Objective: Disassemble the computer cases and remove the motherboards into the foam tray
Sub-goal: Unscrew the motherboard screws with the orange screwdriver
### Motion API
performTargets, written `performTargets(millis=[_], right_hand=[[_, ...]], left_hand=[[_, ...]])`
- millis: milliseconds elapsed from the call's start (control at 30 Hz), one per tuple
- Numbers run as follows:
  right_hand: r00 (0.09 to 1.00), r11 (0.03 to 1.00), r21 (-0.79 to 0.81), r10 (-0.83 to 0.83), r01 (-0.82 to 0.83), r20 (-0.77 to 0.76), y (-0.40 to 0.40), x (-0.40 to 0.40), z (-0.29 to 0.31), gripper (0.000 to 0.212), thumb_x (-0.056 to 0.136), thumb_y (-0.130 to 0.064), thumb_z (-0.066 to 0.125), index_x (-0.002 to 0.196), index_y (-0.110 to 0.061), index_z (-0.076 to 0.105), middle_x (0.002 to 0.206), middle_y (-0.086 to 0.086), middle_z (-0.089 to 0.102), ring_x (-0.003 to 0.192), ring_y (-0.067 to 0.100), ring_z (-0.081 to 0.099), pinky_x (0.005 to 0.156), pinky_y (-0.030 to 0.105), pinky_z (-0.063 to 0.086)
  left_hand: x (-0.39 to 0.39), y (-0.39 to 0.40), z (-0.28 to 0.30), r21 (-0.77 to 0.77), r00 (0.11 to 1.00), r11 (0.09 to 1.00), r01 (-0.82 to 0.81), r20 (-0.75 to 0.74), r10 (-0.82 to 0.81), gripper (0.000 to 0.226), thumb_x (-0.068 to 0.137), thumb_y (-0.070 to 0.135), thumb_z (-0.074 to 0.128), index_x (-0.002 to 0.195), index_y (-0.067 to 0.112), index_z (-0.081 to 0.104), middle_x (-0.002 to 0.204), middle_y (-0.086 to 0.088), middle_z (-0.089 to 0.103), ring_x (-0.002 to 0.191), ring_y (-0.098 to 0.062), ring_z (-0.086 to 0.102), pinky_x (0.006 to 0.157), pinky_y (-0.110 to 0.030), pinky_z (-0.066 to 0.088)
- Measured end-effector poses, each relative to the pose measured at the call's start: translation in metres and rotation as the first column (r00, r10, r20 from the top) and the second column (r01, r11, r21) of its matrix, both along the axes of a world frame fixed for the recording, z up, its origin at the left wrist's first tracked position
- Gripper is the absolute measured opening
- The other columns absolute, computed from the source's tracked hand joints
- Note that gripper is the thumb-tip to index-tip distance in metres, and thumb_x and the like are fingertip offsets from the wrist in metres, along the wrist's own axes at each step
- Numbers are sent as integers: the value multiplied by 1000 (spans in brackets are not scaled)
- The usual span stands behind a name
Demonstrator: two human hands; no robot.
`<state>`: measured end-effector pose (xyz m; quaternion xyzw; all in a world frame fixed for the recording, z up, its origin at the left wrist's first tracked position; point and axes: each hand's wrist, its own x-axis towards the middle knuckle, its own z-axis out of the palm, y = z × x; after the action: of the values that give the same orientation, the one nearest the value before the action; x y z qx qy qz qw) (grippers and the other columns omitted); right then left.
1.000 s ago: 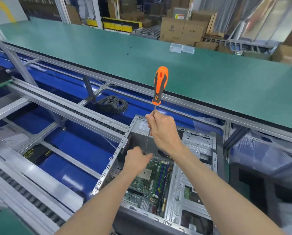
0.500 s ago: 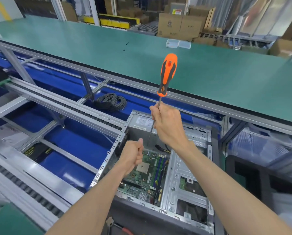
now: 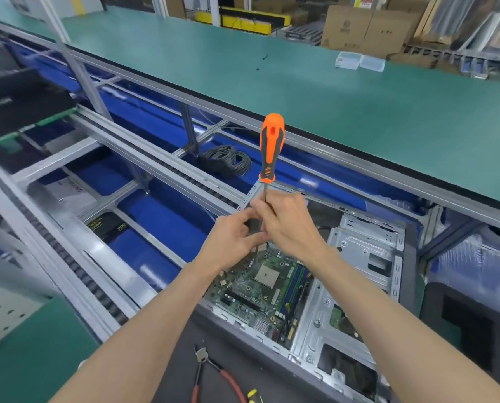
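While the open computer case (image 3: 359, 286) lies on its side at the near right, its motherboard (image 3: 267, 289) sits flat inside, still seated in the left half. Right hand (image 3: 286, 225) clenched round the metal shaft of an orange-handled screwdriver (image 3: 270, 146), handle up, tip down toward the board's far edge. Left hand (image 3: 231, 239) pinches the shaft just below, touching the right; exact contact point partly hidden. Red-handled pliers (image 3: 211, 373) lie near, just in front of the case. Coiled grey cable (image 3: 225, 159) farther left. Green bench (image 3: 359, 97) beyond.
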<state>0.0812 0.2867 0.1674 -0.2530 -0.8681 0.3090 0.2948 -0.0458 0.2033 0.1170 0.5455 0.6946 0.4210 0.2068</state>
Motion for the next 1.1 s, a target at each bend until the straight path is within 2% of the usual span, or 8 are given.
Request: performTargets(millis=[167,267,367,467,633,767,933,1100], right_hand=[[987,995,-21,89,-92,-131,-12,-14,2,16,85,-23,71,82,-10,61,57,-6,49,56,15,48,58,27,38],[982,990,-8,137,-139,-129,-15,-25,15,36,77,-33,77,98,-11,59,63,-7,57,59,13,55,62,33,47],[958,978,-20,198,-206,-208,-15,-36,26,48,76,-37,81,108,-17,53,68,-12,60,60,10,57,60,28,47],[938,962,27,270,-270,-219,-18,-44,29,41,83,-38,77,102,-17,46,60,-8,51,54,15,47,56,29,40],[934,950,19,311,-313,-178,-25,-57,15,39,87,-33,73,90,-17,37,55,1,48,51,20,39,56,38,41],[923,937,-11,343,-350,-177,-30,-61,4,39,88,-33,73,91,-15,39,56,1,45,52,20,38,55,37,40],[919,936,-20,340,-351,-199,-35,-63,-4,38,88,-34,72,92,-13,40,57,4,49,51,21,41,57,36,41],[916,935,-11,346,-356,-205,-38,-64,-5,37,90,-34,71,92,-14,40,57,3,50,51,21,41,55,34,41]], left_hand=[[-14,-20,-6,-181,999,983,-34,-18,31,9,86,33,76,78,30,78,43,5,45,43,-12,30,45,-20,25],[-17,-34,-8,-257,997,964,-68,6,72,9,88,24,76,88,18,82,41,15,49,41,-7,37,44,-14,29],[-21,-38,-4,-301,995,949,-95,11,102,13,85,26,79,83,13,82,55,6,65,46,-7,43,47,-16,33],[-27,-42,1,-383,996,920,-87,-19,86,14,82,29,81,77,16,81,77,-1,75,63,-16,59,61,-34,49],[-32,-53,5,-442,995,891,-98,-73,73,6,76,32,85,74,28,80,80,0,76,82,-24,67,78,-47,53],[-35,-61,3,-403,989,903,-148,-69,132,9,75,31,86,79,25,82,79,-5,75,79,-27,66,77,-48,52],[-38,-69,-3,-354,982,917,-186,-109,157,10,78,35,83,80,25,82,53,-12,60,45,-13,39,49,-21,32],[-39,-74,-8,-335,979,920,-202,-46,198,8,79,35,83,79,27,82,53,-15,59,46,-14,34,49,-24,31]])
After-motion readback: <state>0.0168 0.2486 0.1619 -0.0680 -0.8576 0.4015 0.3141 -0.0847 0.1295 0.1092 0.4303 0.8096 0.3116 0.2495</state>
